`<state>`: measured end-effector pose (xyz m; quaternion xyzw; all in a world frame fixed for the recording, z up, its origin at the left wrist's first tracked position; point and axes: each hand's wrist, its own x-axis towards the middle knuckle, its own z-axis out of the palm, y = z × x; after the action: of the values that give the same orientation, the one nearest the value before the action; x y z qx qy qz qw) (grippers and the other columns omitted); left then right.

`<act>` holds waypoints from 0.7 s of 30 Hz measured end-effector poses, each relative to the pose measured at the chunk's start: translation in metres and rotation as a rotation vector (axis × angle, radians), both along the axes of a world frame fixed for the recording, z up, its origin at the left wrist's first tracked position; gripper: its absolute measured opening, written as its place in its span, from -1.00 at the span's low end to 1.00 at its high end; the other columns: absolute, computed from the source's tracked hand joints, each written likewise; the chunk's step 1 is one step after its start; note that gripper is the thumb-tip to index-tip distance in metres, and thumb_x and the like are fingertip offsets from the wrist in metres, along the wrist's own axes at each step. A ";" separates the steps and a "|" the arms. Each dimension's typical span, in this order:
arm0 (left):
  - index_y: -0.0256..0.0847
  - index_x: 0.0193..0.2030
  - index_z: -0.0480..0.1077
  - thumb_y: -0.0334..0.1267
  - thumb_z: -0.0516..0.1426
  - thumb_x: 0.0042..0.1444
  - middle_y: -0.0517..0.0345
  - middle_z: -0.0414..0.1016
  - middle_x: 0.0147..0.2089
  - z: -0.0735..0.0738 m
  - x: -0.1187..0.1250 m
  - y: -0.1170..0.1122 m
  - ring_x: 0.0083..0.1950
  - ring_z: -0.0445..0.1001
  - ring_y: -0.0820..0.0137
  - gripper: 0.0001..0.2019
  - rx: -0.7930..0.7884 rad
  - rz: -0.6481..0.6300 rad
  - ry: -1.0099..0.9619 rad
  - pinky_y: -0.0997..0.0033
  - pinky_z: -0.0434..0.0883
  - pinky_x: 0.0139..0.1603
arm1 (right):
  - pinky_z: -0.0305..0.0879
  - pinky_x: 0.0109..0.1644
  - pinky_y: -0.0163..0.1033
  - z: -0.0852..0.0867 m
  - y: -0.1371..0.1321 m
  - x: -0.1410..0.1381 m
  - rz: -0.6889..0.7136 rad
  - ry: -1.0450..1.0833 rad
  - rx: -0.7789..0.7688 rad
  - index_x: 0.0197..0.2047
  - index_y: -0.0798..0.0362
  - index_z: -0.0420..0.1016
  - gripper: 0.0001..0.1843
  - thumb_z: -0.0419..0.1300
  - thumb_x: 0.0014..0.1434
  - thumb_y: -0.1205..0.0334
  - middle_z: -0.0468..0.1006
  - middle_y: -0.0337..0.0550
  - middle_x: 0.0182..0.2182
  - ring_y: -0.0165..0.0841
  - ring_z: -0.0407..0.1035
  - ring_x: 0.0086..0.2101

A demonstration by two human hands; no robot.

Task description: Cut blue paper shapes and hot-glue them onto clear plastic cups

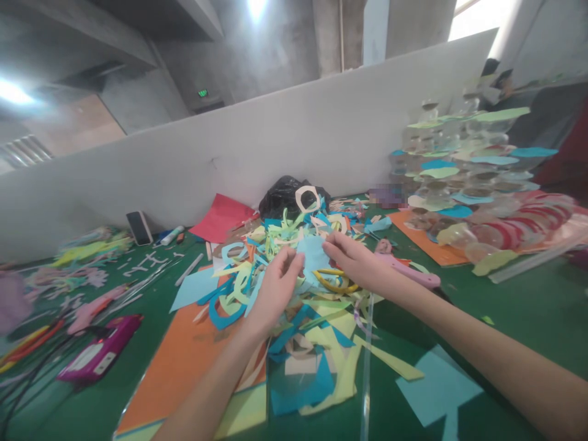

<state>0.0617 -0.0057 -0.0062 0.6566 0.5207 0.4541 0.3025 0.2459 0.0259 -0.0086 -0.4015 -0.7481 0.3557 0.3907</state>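
Note:
Between my two hands is a light blue piece of paper (313, 252), raised over a heap of cut paper scraps. My left hand (282, 275) pinches its left edge, and my right hand (349, 254) pinches its right edge. Just below the paper, a yellow loop (337, 283), seemingly a scissors handle, lies on the scraps. Blue, green, orange and cream offcuts (236, 285) spread around both hands. To the right of my right hand lies a pink-handled tool (413, 272), partly hidden by my forearm.
A black plastic bag (285, 195) sits against the white partition (220, 147). At right rises a stack of clear bottles or cups with coloured paper (438, 173). On the left are a glue gun (94, 309), a magenta device (101, 349) and a phone (139, 228). Orange sheets (184, 349) lie in front.

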 end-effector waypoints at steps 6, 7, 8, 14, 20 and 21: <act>-0.15 -0.44 0.22 -0.04 0.08 0.23 0.30 0.24 -0.48 0.000 -0.001 0.002 -0.39 0.22 0.44 -0.70 0.035 0.008 -0.013 0.44 0.20 -0.31 | 0.07 -0.39 -0.24 -0.001 -0.001 0.001 0.016 -0.008 -0.011 -0.35 -0.05 0.12 -0.72 -0.01 0.30 -0.02 0.17 -0.38 -0.47 -0.41 0.10 -0.46; -0.15 -0.45 0.21 -0.05 0.08 0.23 0.30 0.23 -0.48 0.000 -0.001 0.002 -0.39 0.21 0.44 -0.70 0.043 0.002 -0.020 0.44 0.19 -0.32 | 0.06 -0.38 -0.24 -0.001 0.000 0.001 0.016 -0.005 -0.007 -0.36 -0.05 0.11 -0.73 -0.02 0.30 0.00 0.17 -0.37 -0.47 -0.40 0.10 -0.46; -0.15 -0.45 0.21 -0.05 0.09 0.22 0.30 0.23 -0.49 0.000 -0.001 0.002 -0.40 0.21 0.44 -0.70 0.050 -0.002 -0.027 0.44 0.20 -0.32 | 0.07 -0.38 -0.24 -0.001 0.000 0.001 0.014 -0.002 -0.003 -0.37 -0.05 0.10 -0.74 -0.02 0.30 0.02 0.17 -0.37 -0.47 -0.40 0.10 -0.46; -0.15 -0.45 0.22 -0.08 0.10 0.21 0.30 0.23 -0.47 0.002 -0.002 0.002 -0.38 0.23 0.45 -0.72 0.035 -0.055 -0.051 0.45 0.21 -0.29 | 0.13 -0.34 -0.23 0.000 0.001 0.003 0.047 -0.002 -0.005 -0.36 -0.05 0.11 -0.77 -0.05 0.32 0.07 0.20 -0.37 -0.48 -0.39 0.16 -0.44; -0.16 -0.46 0.22 -0.07 0.12 0.20 0.31 0.22 -0.48 -0.002 -0.006 0.004 -0.40 0.22 0.46 -0.70 0.018 -0.075 -0.055 0.45 0.20 -0.31 | 0.18 -0.30 -0.23 -0.003 0.004 0.003 0.061 -0.004 -0.029 -0.36 -0.06 0.11 -0.77 -0.05 0.33 0.06 0.25 -0.36 -0.47 -0.38 0.23 -0.42; -0.16 -0.46 0.22 -0.06 0.12 0.20 0.31 0.22 -0.49 -0.003 -0.006 0.005 -0.41 0.21 0.46 -0.70 0.015 -0.065 -0.058 0.45 0.19 -0.32 | 0.18 -0.31 -0.24 -0.004 0.004 0.003 0.058 -0.007 -0.038 -0.36 -0.06 0.11 -0.76 -0.06 0.33 0.05 0.27 -0.36 -0.47 -0.38 0.24 -0.42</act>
<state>0.0555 -0.0008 -0.0087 0.6621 0.4865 0.4669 0.3271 0.2487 0.0302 -0.0125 -0.3882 -0.7539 0.3796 0.3699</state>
